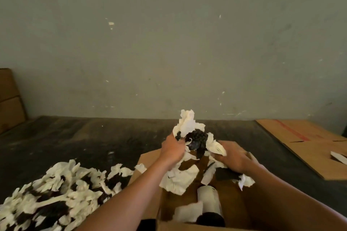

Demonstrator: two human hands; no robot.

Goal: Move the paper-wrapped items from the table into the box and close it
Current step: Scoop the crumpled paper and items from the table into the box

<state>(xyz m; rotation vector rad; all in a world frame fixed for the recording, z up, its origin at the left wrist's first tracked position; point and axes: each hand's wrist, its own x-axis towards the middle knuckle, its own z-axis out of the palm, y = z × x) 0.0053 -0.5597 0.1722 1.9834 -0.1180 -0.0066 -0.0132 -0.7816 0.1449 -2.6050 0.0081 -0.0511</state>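
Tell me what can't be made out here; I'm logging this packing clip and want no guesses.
- Dark item in white paper, head view: motion-blurred, half wrapped; what it is cannot be told.
- Box interior: arms and the bottom edge hide most of it.
- Pile on the table: cut off at the left and bottom edges.
- Right hand: its grip is blurred.

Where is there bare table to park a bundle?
Bare table runs from the pile back to the wall, and between the box and flat cardboard. Crowded: the pile at near left, and the box mouth, where both hands hold bundles.
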